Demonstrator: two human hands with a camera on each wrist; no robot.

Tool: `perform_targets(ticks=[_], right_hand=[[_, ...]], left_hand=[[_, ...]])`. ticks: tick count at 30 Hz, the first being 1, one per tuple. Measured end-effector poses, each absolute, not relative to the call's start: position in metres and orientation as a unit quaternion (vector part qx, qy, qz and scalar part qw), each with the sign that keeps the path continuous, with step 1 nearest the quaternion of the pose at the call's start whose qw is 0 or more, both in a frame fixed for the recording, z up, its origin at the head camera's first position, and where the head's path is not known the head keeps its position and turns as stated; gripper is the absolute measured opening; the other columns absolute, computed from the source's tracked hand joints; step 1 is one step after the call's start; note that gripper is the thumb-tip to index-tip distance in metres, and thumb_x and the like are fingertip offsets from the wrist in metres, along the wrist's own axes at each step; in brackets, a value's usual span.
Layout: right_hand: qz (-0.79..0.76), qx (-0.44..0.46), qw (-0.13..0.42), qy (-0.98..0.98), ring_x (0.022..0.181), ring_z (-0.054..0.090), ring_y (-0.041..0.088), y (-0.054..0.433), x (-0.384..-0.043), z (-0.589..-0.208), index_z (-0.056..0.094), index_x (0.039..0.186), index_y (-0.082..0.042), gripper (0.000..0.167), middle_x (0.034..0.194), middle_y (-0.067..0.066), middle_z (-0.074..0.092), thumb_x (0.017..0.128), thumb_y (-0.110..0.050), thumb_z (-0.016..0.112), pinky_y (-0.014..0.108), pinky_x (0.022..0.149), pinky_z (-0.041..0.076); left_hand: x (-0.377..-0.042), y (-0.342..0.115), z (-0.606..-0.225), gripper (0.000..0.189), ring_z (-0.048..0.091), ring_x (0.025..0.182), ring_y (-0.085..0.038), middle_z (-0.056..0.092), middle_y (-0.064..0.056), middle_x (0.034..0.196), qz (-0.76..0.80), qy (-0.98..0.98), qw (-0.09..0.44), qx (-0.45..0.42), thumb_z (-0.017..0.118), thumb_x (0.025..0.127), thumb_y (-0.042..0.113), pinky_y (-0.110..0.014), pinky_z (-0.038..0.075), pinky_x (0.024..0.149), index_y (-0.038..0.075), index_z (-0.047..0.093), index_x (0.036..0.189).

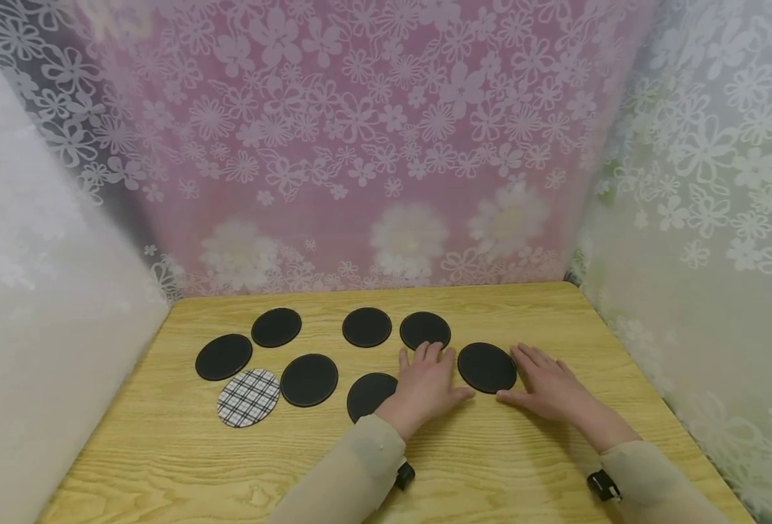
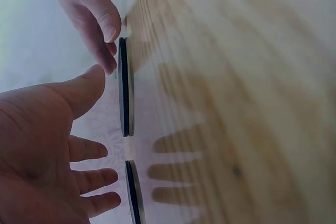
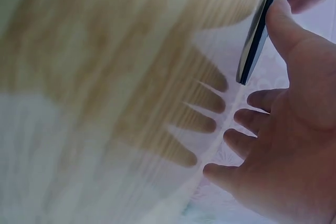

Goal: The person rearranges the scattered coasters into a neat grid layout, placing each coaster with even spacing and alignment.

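Observation:
Black round coasters lie flat on a wooden table in the head view. My right hand (image 1: 549, 386) is beside the rightmost black coaster (image 1: 487, 368), thumb and fingers spread around its right edge. On that coaster's left is my left hand (image 1: 425, 386), palm down with fingers extended. Its fingertips overlap the near edge of another black coaster (image 1: 425, 330), and its wrist partly hides a nearer black coaster (image 1: 370, 397). Both wrist views show straight, parted fingers with nothing gripped; the rightmost coaster (image 2: 124, 87) appears edge-on in the left wrist view.
Farther left lie more black coasters (image 1: 309, 380) and one white coaster with a black plaid pattern (image 1: 249, 397). Flower-patterned curtains (image 1: 372, 145) hang behind the table (image 1: 182, 466) and on both sides of it.

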State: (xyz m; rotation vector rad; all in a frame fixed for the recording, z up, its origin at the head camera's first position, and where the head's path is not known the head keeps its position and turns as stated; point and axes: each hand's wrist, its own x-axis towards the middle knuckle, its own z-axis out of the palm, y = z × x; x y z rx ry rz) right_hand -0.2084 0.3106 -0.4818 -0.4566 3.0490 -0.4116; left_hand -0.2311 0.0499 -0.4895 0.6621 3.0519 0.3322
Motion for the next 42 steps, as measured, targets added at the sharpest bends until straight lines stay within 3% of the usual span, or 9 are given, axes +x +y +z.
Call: perform_targets(ticks=[9,15,25,31,36,42], right_hand=[[-0.137,-0.156,0.021,0.978,0.151,0.037,0.062,0.312,-0.215,-0.486,0.043,0.162,0.012,0.106,0.164,0.037,0.042,0.096,-0.062,0.081,0.082,0.115,0.030],[-0.143,-0.168,0.019,0.975,0.150,0.038,0.062,0.312,-0.218,-0.485,0.046,0.157,0.015,0.104,0.162,0.039,0.043,0.095,-0.057,0.084,0.077,0.117,0.033],[-0.172,-0.170,0.027,0.970,0.150,0.038,0.062,0.310,-0.223,-0.484,0.049,0.153,0.018,0.101,0.161,0.040,0.043,0.092,-0.053,0.089,0.074,0.117,0.037],[-0.180,-0.160,0.042,0.970,0.149,0.036,0.064,0.307,-0.223,-0.479,0.049,0.152,0.018,0.100,0.160,0.042,0.042,0.091,-0.049,0.091,0.074,0.116,0.037],[-0.169,-0.138,0.043,0.975,0.137,0.047,0.062,0.302,-0.226,-0.474,0.057,0.146,0.017,0.096,0.150,0.039,0.051,0.087,-0.048,0.095,0.070,0.109,0.045],[-0.172,-0.109,0.058,0.977,0.115,0.055,0.052,0.296,-0.229,-0.467,0.062,0.137,0.017,0.091,0.126,0.032,0.059,0.080,-0.042,0.100,0.065,0.099,0.051]], left_hand=[[-0.240,0.056,-0.492,0.088,0.044,0.152,-0.030,0.052,-0.005,0.162,0.091,0.973,-0.002,0.212,0.070,0.098,0.074,-0.064,0.031,0.126,0.020,0.053,0.165],[-0.244,0.060,-0.489,0.083,0.047,0.149,-0.030,0.055,-0.005,0.157,0.088,0.974,0.007,0.210,0.072,0.096,0.075,-0.059,0.034,0.124,0.019,0.062,0.157],[-0.243,0.069,-0.483,0.078,0.049,0.136,-0.028,0.056,-0.005,0.147,0.066,0.976,0.004,0.207,0.076,0.092,0.077,-0.053,0.041,0.113,0.018,0.073,0.142],[-0.244,0.073,-0.484,0.071,0.049,0.121,-0.025,0.056,-0.005,0.134,0.064,0.976,-0.007,0.206,0.081,0.089,0.075,-0.047,0.043,0.101,0.018,0.077,0.131],[-0.247,0.077,-0.486,0.069,0.049,0.109,-0.023,0.058,-0.004,0.121,0.078,0.976,-0.005,0.201,0.085,0.087,0.071,-0.041,0.042,0.092,0.016,0.077,0.128],[-0.251,0.082,-0.487,0.072,0.049,0.103,-0.022,0.060,-0.003,0.116,0.102,0.976,0.017,0.192,0.090,0.085,0.067,-0.039,0.041,0.090,0.013,0.074,0.128]])
